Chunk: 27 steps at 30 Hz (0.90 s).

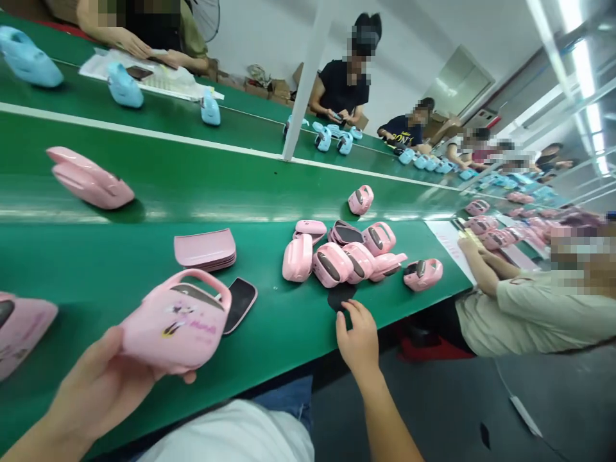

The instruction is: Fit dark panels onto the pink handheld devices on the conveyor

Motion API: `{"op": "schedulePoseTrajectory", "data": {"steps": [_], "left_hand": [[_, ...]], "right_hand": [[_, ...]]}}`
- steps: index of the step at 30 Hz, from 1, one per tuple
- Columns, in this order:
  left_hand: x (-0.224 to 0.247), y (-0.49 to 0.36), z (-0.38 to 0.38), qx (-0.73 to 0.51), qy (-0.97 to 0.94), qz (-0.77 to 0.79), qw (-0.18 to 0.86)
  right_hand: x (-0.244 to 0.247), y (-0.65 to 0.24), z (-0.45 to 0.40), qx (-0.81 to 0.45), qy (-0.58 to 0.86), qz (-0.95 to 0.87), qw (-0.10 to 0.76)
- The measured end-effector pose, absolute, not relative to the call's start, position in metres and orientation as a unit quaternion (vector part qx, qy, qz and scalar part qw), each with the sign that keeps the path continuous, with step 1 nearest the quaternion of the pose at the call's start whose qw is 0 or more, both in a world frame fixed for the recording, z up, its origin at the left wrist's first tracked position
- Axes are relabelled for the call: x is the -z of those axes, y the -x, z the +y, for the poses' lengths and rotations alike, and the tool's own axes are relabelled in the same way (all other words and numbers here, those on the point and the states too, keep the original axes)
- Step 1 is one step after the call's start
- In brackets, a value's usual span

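Note:
My left hand is closed around a pink plastic case with a carry handle on top and a cartoon mouse print, held above the green table. The fingers of my right hand are apart, at the near edge of a flat black piece; I cannot tell whether they touch it. Just beyond that piece lies a cluster of pink cases. Behind the held case are a stack of curved pink panels and a black-faced panel, partly covered.
Another pink case is at the left edge. Beyond the table runs a green belt carrying pink cases, with blue ones on the far side. A white post rises there. A co-worker sits at my right.

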<state>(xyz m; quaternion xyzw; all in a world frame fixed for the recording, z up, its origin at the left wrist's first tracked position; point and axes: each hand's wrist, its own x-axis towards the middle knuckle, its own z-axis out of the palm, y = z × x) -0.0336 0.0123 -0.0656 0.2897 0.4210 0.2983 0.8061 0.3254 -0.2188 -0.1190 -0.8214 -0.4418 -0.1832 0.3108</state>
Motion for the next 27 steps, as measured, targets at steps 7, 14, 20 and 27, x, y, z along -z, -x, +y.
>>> {"op": "schedulePoseTrajectory", "data": {"steps": [7, 14, 20, 27], "left_hand": [[0.026, 0.004, -0.013, -0.293, -0.320, 0.414, 0.800], [0.020, -0.002, -0.025, -0.275, -0.306, 0.423, 0.807], [0.031, 0.038, -0.030, -0.361, -0.288, 0.439, 0.771], [0.052, 0.068, -0.033, -0.398, -0.253, 0.469, 0.747]], "right_hand": [[0.129, -0.310, -0.209, 0.090, 0.841, -0.466, 0.261], [0.105, -0.239, -0.135, 0.072, 0.772, -0.481, 0.408], [0.091, -0.207, -0.083, 0.271, 0.645, -0.592, 0.401], [0.088, -0.196, -0.084, 0.136, 0.579, -0.733, 0.330]]}}
